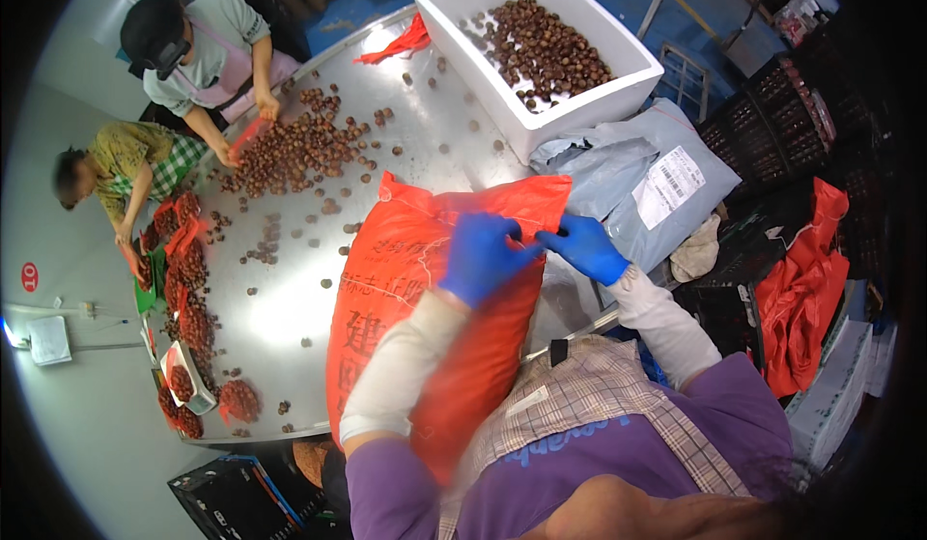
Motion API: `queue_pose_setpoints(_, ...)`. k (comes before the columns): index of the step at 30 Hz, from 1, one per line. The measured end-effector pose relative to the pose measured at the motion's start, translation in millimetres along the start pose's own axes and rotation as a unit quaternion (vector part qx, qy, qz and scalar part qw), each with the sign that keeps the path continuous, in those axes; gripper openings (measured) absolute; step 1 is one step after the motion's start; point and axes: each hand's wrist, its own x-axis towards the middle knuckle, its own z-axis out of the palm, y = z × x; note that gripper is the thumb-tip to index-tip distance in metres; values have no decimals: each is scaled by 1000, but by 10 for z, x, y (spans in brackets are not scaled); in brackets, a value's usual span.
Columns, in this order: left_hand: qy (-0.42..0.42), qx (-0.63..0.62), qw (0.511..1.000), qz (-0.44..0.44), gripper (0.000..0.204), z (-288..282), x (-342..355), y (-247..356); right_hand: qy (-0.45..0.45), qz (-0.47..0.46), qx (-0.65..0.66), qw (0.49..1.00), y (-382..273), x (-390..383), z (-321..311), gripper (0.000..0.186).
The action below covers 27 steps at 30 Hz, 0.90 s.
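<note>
A full red woven sack [435,327] with dark printing lies in front of me, leaning over the table's near edge against my apron. White thread [425,271] runs loosely across its upper part. My left hand [483,258], in a blue glove, is over the sack's top end with fingers bent together; what they pinch is too blurred to tell. At the top right corner of the sack, my right hand [585,248], also blue-gloved, has thumb and fingertips closed on its edge. The two hands' fingertips almost meet.
A metal table [290,318] carries loose round brown nuts [299,144]. Beyond the sack stand a white foam box [463,67] of nuts and a grey plastic parcel [637,173]. Two people work at the far left, near filled red net bags [193,332]. Red sacks [801,289] hang right.
</note>
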Motion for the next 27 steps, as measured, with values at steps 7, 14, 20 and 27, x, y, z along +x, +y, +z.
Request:
queue_pose_setpoints(7, 51, 277, 954, 102, 27, 578, -554, 121, 69, 129, 493, 858, 585, 396, 450, 19)
queue_pose_setpoints(14, 89, -13, 986, -144, 16, 307, -465, 495, 49, 60, 405, 911, 210, 319, 283, 24)
queue_pose_setpoints(20, 67, -56, 973, -215, 19, 459, -220, 249, -58, -2, 333, 941, 36, 478, 20, 31)
queue_pose_setpoints(27, 20, -180, 925, -334, 18, 247, -271, 257, -229, -62, 311, 920, 271, 702, 201, 48)
